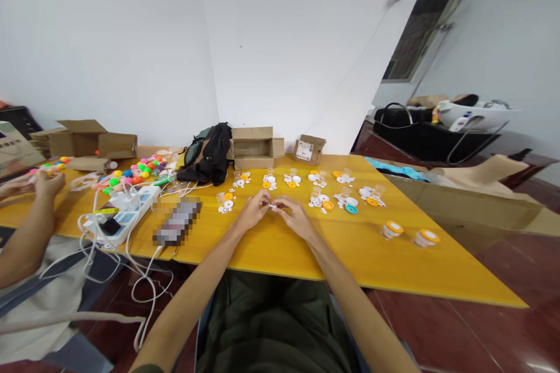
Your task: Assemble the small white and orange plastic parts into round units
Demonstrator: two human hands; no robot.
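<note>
My left hand [254, 210] and my right hand [294, 215] meet over the yellow table [306, 245], fingers pinched together on a small white plastic part [272, 206]. Just beyond them lie several little groups of white, orange and teal plastic pieces [321, 201] in a row. Two small assembled cups with orange lids [409, 233] stand to the right of my right hand.
A power strip [126, 215] with white cables and a phone [177, 221] lie at left. Cardboard boxes [254, 148] and a black bag [210, 154] sit at the back. Another person's arm [26, 227] works at far left by coloured balls [135, 172].
</note>
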